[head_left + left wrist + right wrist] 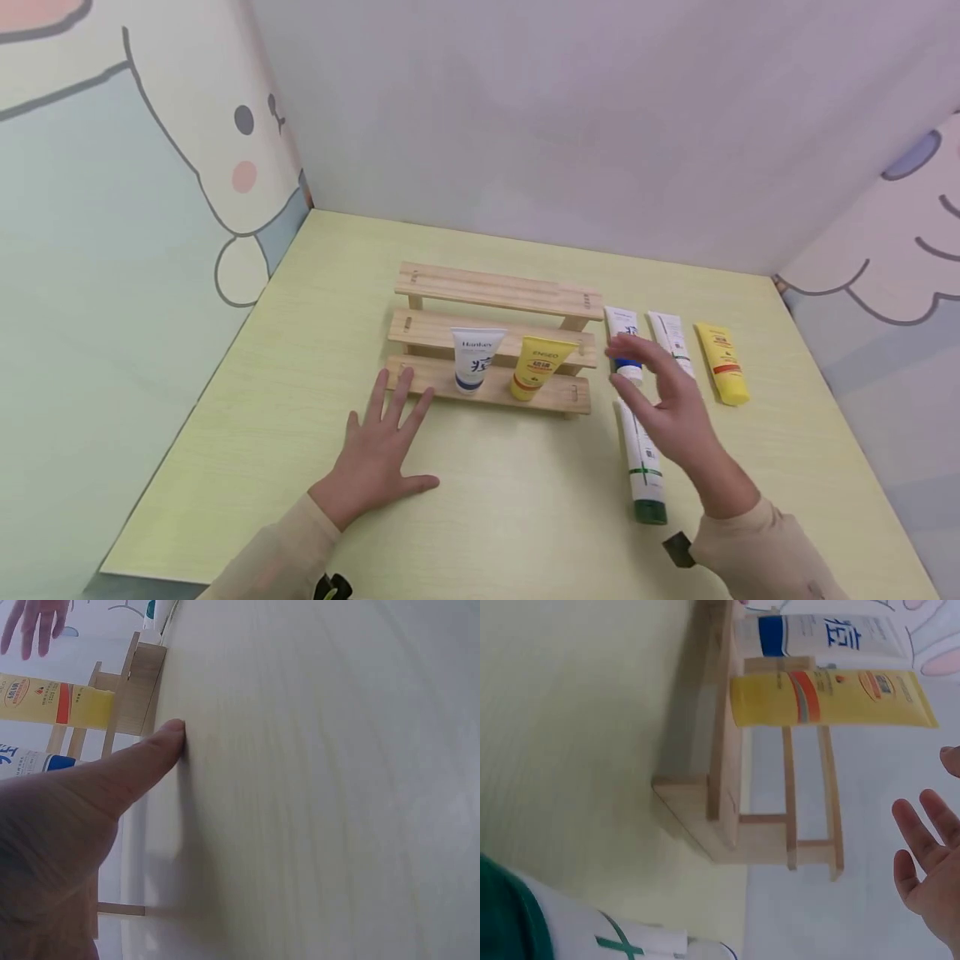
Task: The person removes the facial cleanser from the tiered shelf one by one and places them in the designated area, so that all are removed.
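The green-capped tube (642, 462) lies on the table (525, 517) right of the rack (495, 346), under your right hand (663, 404). It looks light, soft and a bit slick, so take it round the middle or at the firmer cap end. Your right hand hovers above it, fingers spread, holding nothing. Your left hand (378, 454) rests flat on the table before the rack, fingers apart.

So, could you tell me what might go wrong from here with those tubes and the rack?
The white tube and yellow tube stand cap-down on the lowest step of the wooden rack; a knock could tip them. The right hand hovers open above the green-capped tube, near the rack's end, so a sweep might bump it. The left hand lies flat on the table, close to the rack's front.
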Available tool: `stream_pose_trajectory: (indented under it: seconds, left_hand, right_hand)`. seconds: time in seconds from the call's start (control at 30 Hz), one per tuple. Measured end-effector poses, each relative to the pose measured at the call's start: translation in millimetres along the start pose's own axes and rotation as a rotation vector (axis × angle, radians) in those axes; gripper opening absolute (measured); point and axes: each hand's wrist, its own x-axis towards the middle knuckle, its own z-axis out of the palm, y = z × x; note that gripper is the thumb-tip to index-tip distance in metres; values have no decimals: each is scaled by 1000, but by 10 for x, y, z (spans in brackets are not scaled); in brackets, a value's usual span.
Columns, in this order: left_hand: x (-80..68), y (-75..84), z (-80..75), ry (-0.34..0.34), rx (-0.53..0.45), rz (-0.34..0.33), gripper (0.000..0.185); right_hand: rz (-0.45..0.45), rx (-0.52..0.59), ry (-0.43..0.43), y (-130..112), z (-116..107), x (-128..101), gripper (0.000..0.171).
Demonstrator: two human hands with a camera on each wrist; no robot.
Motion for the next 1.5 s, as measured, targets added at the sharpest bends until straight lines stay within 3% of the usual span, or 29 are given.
stream_pose_trajectory:
  seconds: [0.37,0.7,0.97,1.23,1.43,1.5]
  left_hand:
    - [-2,12,-19,-13,1,-8,118]
    - [-2,12,-29,-18,-11,-13,117]
    - [-4,6,-19,-18,-11,-12,118]
    - [8,14,-31,-33,-4,-10,118]
    - [2,3,-16,-19,6,-1,118]
    - [1,-5,-11,-13,18,1,119]
  right_hand:
    - [-167,125,50,-51,532,151,74]
    - [-132,76,76,-84,768,199,61]
    - [-141,48,127,-105,818,199,55]
    - [-135,107,170,-161,567,226,54]
    - [-66,172,210,-224,-24,186,58]
    - [18,102,230,-232,-254,145,58]
